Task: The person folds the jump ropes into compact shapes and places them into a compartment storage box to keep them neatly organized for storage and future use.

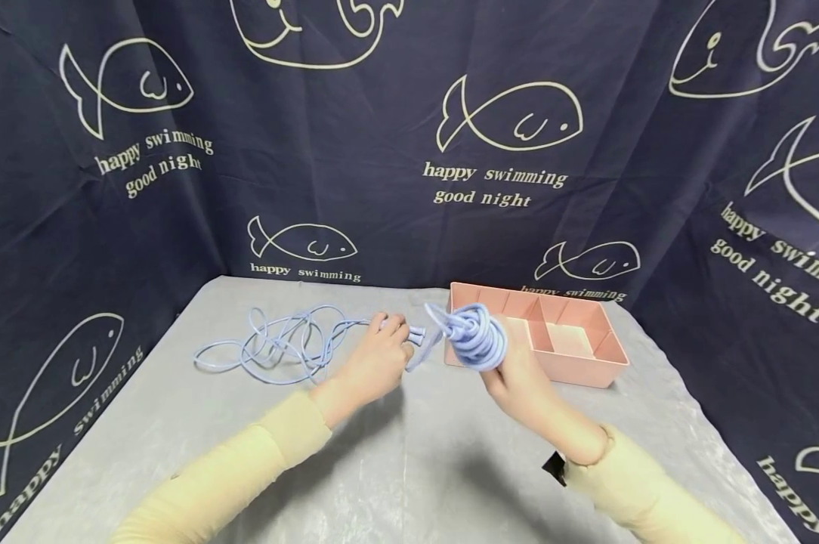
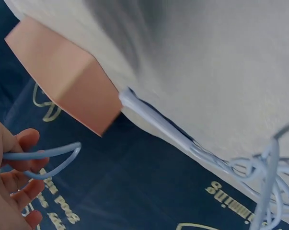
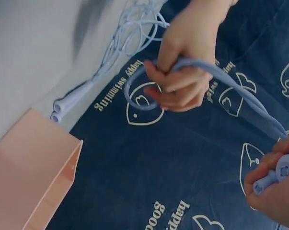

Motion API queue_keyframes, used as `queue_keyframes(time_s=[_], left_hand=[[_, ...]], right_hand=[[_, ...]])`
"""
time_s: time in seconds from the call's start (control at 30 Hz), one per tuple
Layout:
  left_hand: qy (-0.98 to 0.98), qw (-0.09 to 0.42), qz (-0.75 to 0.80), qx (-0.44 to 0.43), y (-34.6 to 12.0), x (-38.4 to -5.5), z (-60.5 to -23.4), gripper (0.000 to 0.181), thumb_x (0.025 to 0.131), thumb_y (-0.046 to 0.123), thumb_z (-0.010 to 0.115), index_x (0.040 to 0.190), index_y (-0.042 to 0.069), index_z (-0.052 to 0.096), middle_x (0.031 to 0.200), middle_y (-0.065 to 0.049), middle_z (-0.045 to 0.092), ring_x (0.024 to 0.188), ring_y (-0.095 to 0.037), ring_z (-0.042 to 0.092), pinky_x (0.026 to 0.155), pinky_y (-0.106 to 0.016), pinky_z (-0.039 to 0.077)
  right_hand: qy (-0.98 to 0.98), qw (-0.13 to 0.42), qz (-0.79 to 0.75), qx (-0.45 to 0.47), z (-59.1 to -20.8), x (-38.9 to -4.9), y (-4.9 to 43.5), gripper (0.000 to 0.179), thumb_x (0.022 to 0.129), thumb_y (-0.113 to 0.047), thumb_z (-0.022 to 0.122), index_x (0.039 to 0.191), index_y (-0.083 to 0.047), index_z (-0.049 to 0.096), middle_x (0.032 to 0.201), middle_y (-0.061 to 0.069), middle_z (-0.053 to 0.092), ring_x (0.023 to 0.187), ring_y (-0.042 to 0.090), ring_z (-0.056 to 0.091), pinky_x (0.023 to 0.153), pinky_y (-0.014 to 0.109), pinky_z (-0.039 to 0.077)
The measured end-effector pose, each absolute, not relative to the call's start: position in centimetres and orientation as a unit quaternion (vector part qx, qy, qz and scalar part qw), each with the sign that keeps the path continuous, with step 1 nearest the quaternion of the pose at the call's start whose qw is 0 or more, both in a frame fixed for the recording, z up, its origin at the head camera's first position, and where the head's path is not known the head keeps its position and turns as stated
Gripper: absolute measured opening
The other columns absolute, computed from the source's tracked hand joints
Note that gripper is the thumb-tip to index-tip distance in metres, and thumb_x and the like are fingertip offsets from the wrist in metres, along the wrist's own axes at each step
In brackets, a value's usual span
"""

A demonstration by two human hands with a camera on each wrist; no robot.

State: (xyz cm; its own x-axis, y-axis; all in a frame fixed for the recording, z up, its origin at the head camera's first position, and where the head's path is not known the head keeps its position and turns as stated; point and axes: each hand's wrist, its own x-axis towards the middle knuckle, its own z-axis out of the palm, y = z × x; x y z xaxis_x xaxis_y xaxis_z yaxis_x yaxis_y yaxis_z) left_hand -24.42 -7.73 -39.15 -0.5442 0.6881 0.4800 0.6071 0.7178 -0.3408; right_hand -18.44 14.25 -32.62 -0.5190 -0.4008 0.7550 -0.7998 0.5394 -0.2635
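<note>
A pale blue skipping rope is held between the two hands. In the head view my right hand (image 1: 521,381) grips it below a wound bundle of cord (image 1: 479,341); the right wrist view shows the rope's two handles (image 3: 286,166) in that fist. My left hand (image 1: 375,355) holds the folded end of the cord, its loop (image 2: 53,152) sticking out past the curled fingers. On the table behind the left hand lies a second blue skipping rope (image 1: 283,340), loosely tangled, its handles (image 3: 73,101) side by side and pointing toward the box.
A pink divided box (image 1: 579,369) stands at the back right of the grey-covered table (image 1: 382,483), just behind the right hand. Dark blue curtains (image 1: 396,151) with fish prints hang around the table's back and sides. A small black piece (image 1: 554,467) shows by the right wrist.
</note>
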Motion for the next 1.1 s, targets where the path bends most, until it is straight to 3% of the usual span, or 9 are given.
queue_keyframes(time_s=[0.1, 0.23, 0.33, 0.5, 0.67, 0.8, 0.93, 1.1], left_hand=[[-0.876, 0.289, 0.062, -0.381, -7.2, -23.4, -39.1, 0.008, 0.071, 0.013, 0.063, 0.076, 0.015, 0.068, 0.095, -0.005, 0.061, 0.107, -0.025, 0.047, 0.097, -0.044, 0.031], [-0.875, 0.274, 0.068, -0.394, -6.4, -21.9, -39.0, 0.009, 0.073, 0.02, 0.064, 0.081, 0.015, 0.067, 0.098, -0.004, 0.061, 0.108, -0.024, 0.046, 0.099, -0.044, 0.03], [-0.871, 0.278, 0.075, -0.399, -5.9, -21.0, -38.7, 0.011, 0.075, 0.023, 0.064, 0.083, 0.016, 0.066, 0.097, -0.003, 0.06, 0.11, -0.024, 0.045, 0.098, -0.044, 0.029], [-0.86, 0.293, 0.088, -0.409, -5.3, -19.8, -38.5, 0.012, 0.077, 0.023, 0.06, 0.085, 0.015, 0.063, 0.094, -0.004, 0.061, 0.112, -0.026, 0.046, 0.098, -0.045, 0.029], [-0.843, 0.309, 0.098, -0.43, -5.2, -19.1, -38.2, 0.007, 0.081, 0.016, 0.052, 0.085, 0.013, 0.056, 0.084, -0.001, 0.059, 0.1, -0.023, 0.046, 0.096, -0.042, 0.03], [-0.825, 0.338, 0.119, -0.438, -5.1, -18.5, -37.4, 0.005, 0.087, 0.017, 0.048, 0.085, 0.014, 0.051, 0.081, 0.002, 0.058, 0.092, -0.02, 0.044, 0.094, -0.04, 0.031], [-0.793, 0.387, 0.137, -0.45, -4.9, -17.8, -36.1, 0.017, 0.094, 0.025, 0.044, 0.082, 0.014, 0.049, 0.077, 0.003, 0.057, 0.089, -0.019, 0.045, 0.095, -0.04, 0.032], [-0.757, 0.447, 0.132, -0.457, -4.7, -17.4, -34.0, 0.015, 0.091, 0.02, 0.044, 0.079, 0.014, 0.049, 0.072, 0.003, 0.053, 0.088, -0.019, 0.048, 0.095, -0.041, 0.034]], right_hand=[[-0.836, 0.323, 0.312, 0.314, -32.0, -18.7, 14.4, 0.041, 0.079, 0.008, 0.062, 0.118, 0.01, 0.049, 0.106, 0.021, 0.06, 0.096, 0.035, 0.06, 0.083, 0.047, 0.047], [-0.852, 0.334, 0.316, 0.251, -31.3, -19.5, 14.8, 0.034, 0.083, 0.008, 0.058, 0.115, 0.01, 0.046, 0.093, 0.022, 0.062, 0.08, 0.034, 0.063, 0.07, 0.049, 0.048], [-0.862, 0.332, 0.312, 0.221, -30.9, -20.2, 15.1, 0.027, 0.085, 0.007, 0.055, 0.11, 0.009, 0.044, 0.083, 0.021, 0.058, 0.069, 0.034, 0.056, 0.063, 0.05, 0.044], [-0.879, 0.333, 0.288, 0.183, -30.9, -21.1, 15.6, 0.025, 0.087, 0.005, 0.053, 0.109, 0.008, 0.042, 0.084, 0.024, 0.058, 0.075, 0.042, 0.061, 0.065, 0.054, 0.045], [-0.892, 0.349, 0.242, 0.157, -31.2, -22.0, 16.2, 0.023, 0.088, 0.004, 0.052, 0.108, 0.006, 0.041, 0.084, 0.025, 0.058, 0.08, 0.044, 0.06, 0.065, 0.054, 0.045], [-0.897, 0.377, 0.168, 0.16, -32.0, -23.1, 16.8, 0.023, 0.084, 0.004, 0.054, 0.106, 0.007, 0.045, 0.081, 0.024, 0.057, 0.077, 0.043, 0.056, 0.066, 0.053, 0.043], [-0.897, 0.401, 0.078, 0.168, -33.3, -24.0, 17.1, 0.02, 0.079, 0.006, 0.054, 0.098, 0.004, 0.05, 0.073, 0.02, 0.053, 0.067, 0.04, 0.053, 0.055, 0.05, 0.039], [-0.896, 0.403, 0.002, 0.185, -34.8, -24.4, 16.9, 0.012, 0.081, 0.001, 0.052, 0.092, 0.002, 0.049, 0.076, 0.018, 0.051, 0.071, 0.037, 0.05, 0.053, 0.044, 0.033]])
